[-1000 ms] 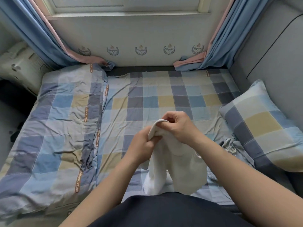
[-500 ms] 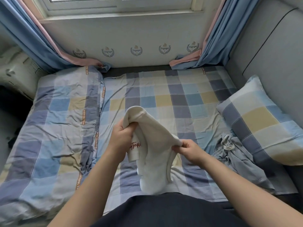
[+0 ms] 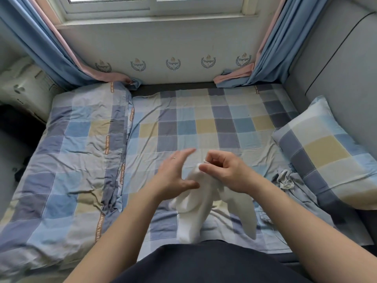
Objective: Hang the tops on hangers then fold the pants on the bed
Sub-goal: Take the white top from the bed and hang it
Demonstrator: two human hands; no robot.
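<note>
A white garment (image 3: 195,209) hangs in front of me over the near part of the checked bed (image 3: 204,123). My right hand (image 3: 224,170) pinches its top edge and holds it up. My left hand (image 3: 175,174) is beside it on the left, fingers spread and straight, holding nothing; its thumb is close to the cloth. A crumpled grey garment with a drawstring (image 3: 289,184) lies on the sheet to the right, next to the pillow. No hanger is in view.
A folded checked quilt (image 3: 77,160) covers the left half of the bed. A checked pillow (image 3: 326,156) leans at the right against a grey padded wall. Blue and pink curtains (image 3: 51,54) hang at both sides of the window, touching the bed's far corners.
My left hand has let go of the white garment and opened. My right hand moved up and left to pinch the top edge. The garment now hangs narrower.
</note>
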